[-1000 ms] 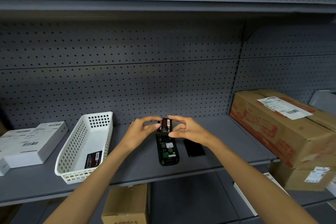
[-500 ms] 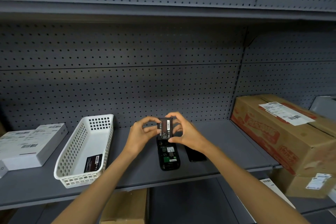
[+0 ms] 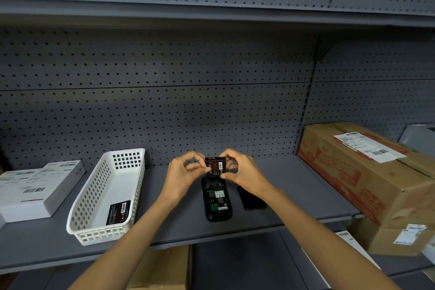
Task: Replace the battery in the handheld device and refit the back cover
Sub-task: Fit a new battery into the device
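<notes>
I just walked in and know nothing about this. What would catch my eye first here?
Probably the small black battery with a red label, pinched between the left hand and right hand above the middle of the grey metal shelf. Right beneath lies the open black handheld device with its insides showing, its flat black back cover beside it. Farther left sits a white perforated plastic basket.

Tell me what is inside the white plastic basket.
The white perforated plastic basket holds one flat black rectangular pack with a printed label, lying on its floor at the near end. The rest of the visible floor is bare; its near wall hides the floor's front edge.
</notes>
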